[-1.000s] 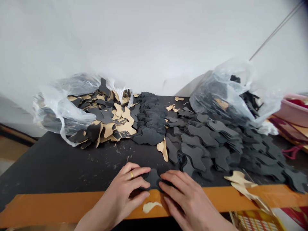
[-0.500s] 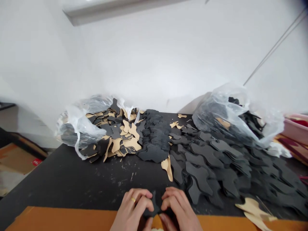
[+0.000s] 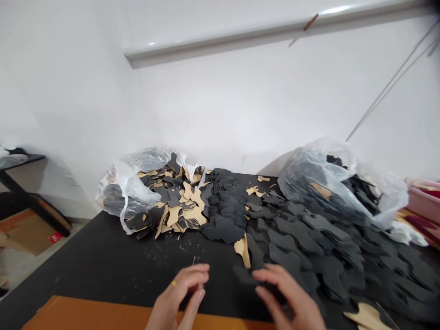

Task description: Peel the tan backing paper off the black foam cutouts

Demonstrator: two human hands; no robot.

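One blurred dark piece [image 3: 243, 276] juts from the right fingers [image 3: 270, 276].

A dark piece [image 3: 243, 276], its outline blurred, juts leftward from the grip of the right hand [image 3: 292, 295].

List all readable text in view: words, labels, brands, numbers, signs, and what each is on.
No readable text.
Red-and-white mark on the cardboard box at far left: too small and blurred to read.
Dark pieces, tan pieces, plastic bags: none seen.
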